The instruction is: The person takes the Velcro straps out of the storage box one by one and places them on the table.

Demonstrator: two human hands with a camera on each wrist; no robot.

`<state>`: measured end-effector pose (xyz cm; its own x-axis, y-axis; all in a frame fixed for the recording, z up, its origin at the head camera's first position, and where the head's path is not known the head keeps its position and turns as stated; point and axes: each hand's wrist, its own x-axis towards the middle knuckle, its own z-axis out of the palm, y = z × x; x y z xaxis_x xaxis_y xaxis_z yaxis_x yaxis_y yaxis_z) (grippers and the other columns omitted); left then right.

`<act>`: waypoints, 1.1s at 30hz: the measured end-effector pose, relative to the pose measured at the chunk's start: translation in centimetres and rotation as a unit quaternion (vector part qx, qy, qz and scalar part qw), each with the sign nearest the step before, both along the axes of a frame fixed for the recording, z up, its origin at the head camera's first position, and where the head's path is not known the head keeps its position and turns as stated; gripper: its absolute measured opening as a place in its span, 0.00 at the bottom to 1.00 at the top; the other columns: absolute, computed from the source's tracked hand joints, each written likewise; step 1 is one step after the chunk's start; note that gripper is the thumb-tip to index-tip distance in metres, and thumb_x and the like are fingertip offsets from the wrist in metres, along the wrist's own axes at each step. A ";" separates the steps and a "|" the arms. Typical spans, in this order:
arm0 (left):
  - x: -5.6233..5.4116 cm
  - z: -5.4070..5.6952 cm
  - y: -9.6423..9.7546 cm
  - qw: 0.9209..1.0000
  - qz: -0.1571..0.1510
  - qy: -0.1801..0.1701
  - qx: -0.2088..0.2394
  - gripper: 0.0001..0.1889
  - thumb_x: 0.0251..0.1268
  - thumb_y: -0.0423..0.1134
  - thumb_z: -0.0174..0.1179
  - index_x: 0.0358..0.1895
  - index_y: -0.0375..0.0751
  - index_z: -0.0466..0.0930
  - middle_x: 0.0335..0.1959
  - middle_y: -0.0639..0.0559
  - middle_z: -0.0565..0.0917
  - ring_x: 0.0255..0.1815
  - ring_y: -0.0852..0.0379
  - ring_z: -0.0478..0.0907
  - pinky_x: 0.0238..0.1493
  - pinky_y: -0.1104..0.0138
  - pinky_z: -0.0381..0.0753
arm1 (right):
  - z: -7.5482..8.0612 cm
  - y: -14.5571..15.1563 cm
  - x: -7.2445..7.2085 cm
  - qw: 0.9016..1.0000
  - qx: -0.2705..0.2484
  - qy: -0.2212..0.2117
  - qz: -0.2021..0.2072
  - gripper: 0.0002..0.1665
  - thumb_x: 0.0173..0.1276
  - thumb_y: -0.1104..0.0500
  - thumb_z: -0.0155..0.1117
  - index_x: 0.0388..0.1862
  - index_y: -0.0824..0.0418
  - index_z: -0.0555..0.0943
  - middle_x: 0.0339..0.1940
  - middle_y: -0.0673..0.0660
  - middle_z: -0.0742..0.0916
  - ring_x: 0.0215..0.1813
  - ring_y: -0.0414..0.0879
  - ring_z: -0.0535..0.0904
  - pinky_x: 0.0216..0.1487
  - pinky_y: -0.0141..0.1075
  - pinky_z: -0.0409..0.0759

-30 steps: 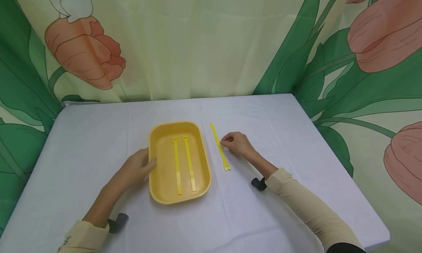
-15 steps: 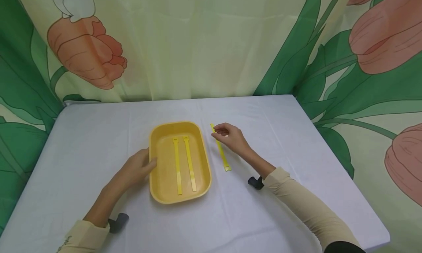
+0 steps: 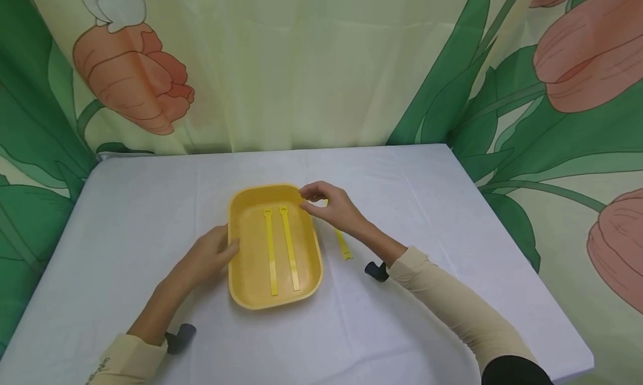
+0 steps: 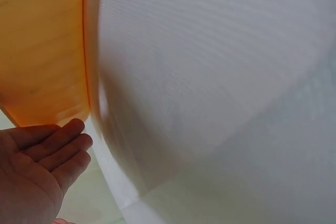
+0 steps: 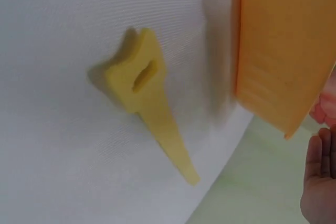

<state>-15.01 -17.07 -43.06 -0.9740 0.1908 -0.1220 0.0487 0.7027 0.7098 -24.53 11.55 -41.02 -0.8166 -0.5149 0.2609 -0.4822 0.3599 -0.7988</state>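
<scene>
A yellow plastic tray lies on the table, with two yellow slotted-head straps, one strap to the left of the other strap. My left hand grips the tray's left rim, thumb over the edge and fingers outside; in the left wrist view these fingers lie along the tray wall. At the tray's upper right rim is my right hand, thumb and fingers apart with nothing between them. Partly hidden beneath that hand, a third yellow strap lies on the cloth, its slotted end toward me.
A white cloth covers the table. Behind it hangs a curtain printed with tulips and leaves. A black wrist device sits at the right cuff, and another black wrist device at the left.
My right hand has moved left and away from me, from beside the loose strap to the tray's right rim, its thumb and fingers spreading apart. The left hand and tray have stayed put.
</scene>
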 end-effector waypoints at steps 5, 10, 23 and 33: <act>0.1 -0.2 -0.1 1.000 0.006 0.002 -0.007 0.23 0.69 0.41 0.47 0.63 0.31 0.66 0.50 0.39 0.76 0.46 0.45 0.73 0.53 0.47 0.70 | 0.1 -1.7 0.0 0.999 0.010 0.003 0.051 0.20 0.62 0.58 0.67 0.51 0.65 0.78 0.47 0.55 0.83 0.50 0.50 0.77 0.53 0.46 0.75; 0.2 -0.3 0.0 1.000 0.012 -0.007 0.001 0.25 0.69 0.42 0.47 0.65 0.31 0.64 0.56 0.35 0.74 0.52 0.42 0.71 0.56 0.44 0.67 | -0.1 -2.8 -0.2 0.995 0.028 -0.003 0.099 0.20 0.62 0.57 0.66 0.52 0.64 0.77 0.49 0.55 0.82 0.52 0.50 0.76 0.56 0.40 0.73; 0.0 -0.1 0.0 0.999 0.018 -0.031 0.005 0.30 0.69 0.45 0.48 0.68 0.29 0.60 0.60 0.32 0.70 0.51 0.42 0.71 0.56 0.45 0.69 | -0.2 -3.9 0.3 0.984 0.047 -0.014 0.172 0.24 0.63 0.61 0.65 0.57 0.66 0.74 0.55 0.59 0.80 0.55 0.46 0.75 0.58 0.32 0.70; 0.0 -0.2 -0.3 1.000 0.019 -0.018 0.009 0.28 0.69 0.43 0.49 0.66 0.28 0.61 0.59 0.31 0.71 0.56 0.39 0.70 0.57 0.45 0.67 | -0.7 -5.0 0.1 0.975 0.093 -0.021 0.198 0.23 0.64 0.60 0.65 0.57 0.65 0.75 0.55 0.55 0.80 0.55 0.44 0.75 0.58 0.36 0.71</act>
